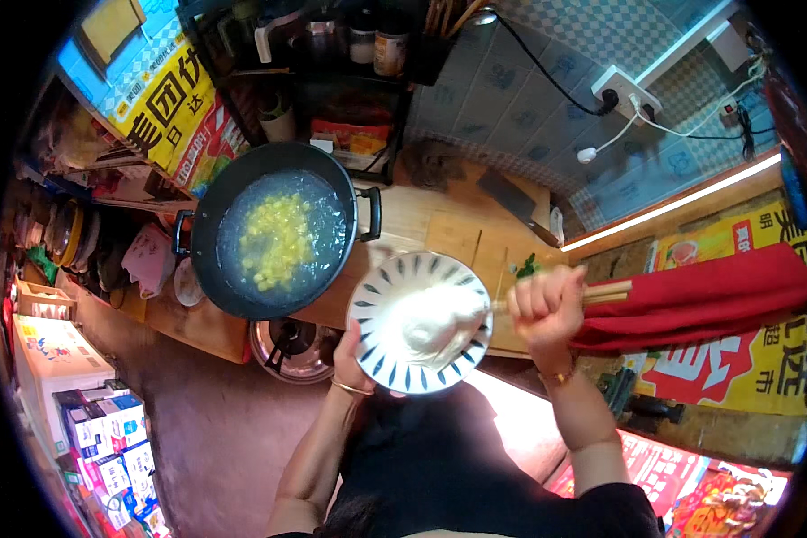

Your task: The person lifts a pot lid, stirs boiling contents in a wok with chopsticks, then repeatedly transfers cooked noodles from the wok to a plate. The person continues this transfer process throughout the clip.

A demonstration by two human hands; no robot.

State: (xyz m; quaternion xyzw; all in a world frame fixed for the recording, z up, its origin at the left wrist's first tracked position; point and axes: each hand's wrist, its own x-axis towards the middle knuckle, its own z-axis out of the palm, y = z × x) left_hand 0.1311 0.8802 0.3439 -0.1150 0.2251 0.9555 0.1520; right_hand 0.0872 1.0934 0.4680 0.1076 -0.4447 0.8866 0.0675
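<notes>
My left hand grips the near left rim of a white bowl patterned with dark leaf-shaped marks. White powder or paste lies heaped inside; which of the two I cannot tell. Closed in a fist, my right hand holds wooden chopsticks at the bowl's right side. Their back ends stick out to the right, and the tips reach toward the white heap. Beyond the bowl to the left, a black two-handled wok contains yellow pieces in clear liquid.
A cleaver rests on the wooden counter at the back. Green herbs lie beyond my right hand. Red cloth covers part of the right side. A shiny metal lid sits below the wok. Plugs fill a wall socket.
</notes>
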